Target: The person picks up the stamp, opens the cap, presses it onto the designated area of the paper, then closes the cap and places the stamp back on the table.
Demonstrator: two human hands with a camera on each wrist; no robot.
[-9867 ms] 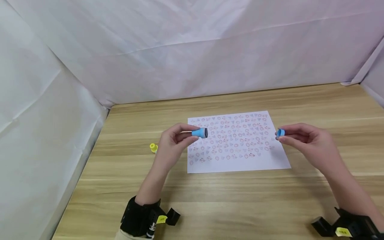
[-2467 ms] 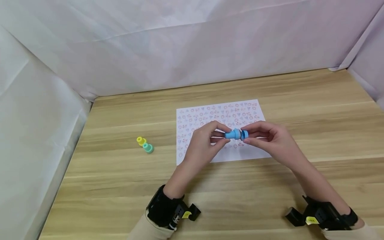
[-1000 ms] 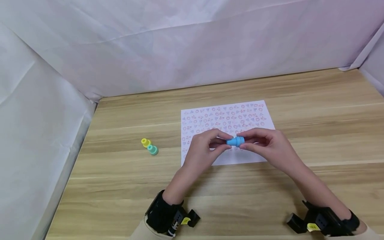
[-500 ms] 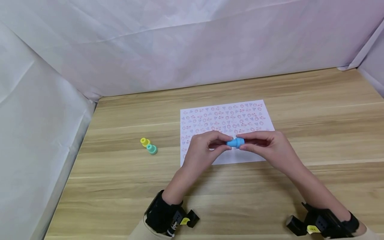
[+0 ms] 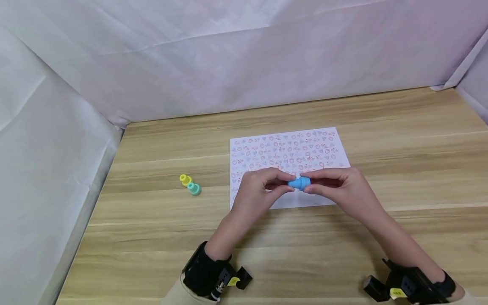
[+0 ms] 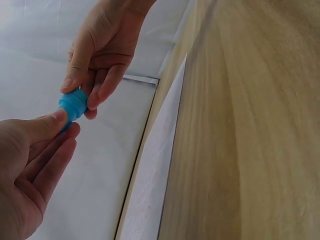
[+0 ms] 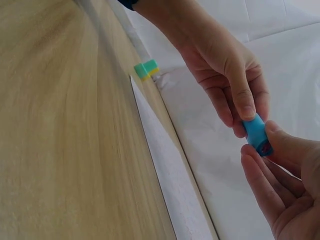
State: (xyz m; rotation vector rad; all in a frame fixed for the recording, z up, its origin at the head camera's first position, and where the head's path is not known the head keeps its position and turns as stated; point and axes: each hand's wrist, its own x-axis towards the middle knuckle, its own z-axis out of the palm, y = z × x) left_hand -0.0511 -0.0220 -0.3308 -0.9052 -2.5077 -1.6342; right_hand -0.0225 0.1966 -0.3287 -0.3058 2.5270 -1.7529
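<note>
A small blue stamp point(image 5: 300, 183) is held sideways above the sheet of paper point(image 5: 305, 200), its cap on the wide end. My left hand point(image 5: 259, 184) pinches the narrow handle between thumb and fingers. At the capped end, my right hand point(image 5: 340, 185) grips with thumb and fingertips. The left wrist view shows the blue stamp point(image 6: 75, 102) bridging both hands, and a pinkish-red patch is visible on the end of the blue stamp point(image 7: 256, 134) in the right wrist view. Rows of small red and blue prints cover much of the paper.
Left of the paper, a yellow stamp point(image 5: 185, 179) and a green stamp point(image 5: 194, 189) stand side by side on the wooden table point(image 5: 152, 237). White cloth point(image 5: 228, 63) hangs behind and along the left of the table.
Earlier my hands were apart, the uncapped blue stamp in the left and its cap in the right. They came together and the cap went on. Over the last second both hands hardly move.
</note>
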